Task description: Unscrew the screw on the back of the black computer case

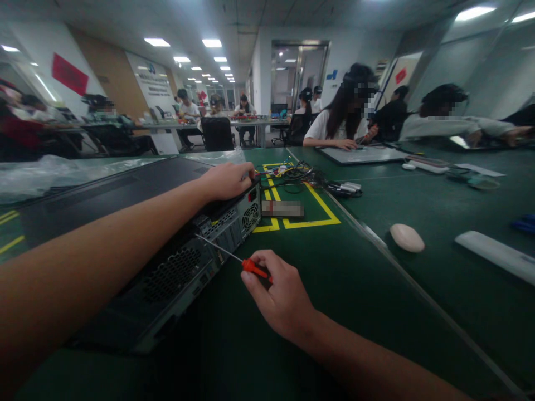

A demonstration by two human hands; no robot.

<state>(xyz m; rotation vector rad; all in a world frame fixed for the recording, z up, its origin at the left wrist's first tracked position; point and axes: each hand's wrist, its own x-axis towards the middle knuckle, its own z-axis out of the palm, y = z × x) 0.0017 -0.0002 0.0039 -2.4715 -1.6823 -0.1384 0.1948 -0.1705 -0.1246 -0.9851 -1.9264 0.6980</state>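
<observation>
In the head view, a black computer case (104, 192) lies on the green table (343, 278), and the left hand (228, 181) rests palm-down on the case's far top corner, fingers loosely curled. The right hand (278, 295), just beside the case's rear panel, pinches a red-handled screwdriver (256, 269) whose tip touches that panel. A white mouse (407, 237) lies well right of the case.

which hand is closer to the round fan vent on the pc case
Left. The left hand rests on the computer case just above the fan vent; the right hand holds a red-handled screwdriver farther along the rear panel.
</observation>
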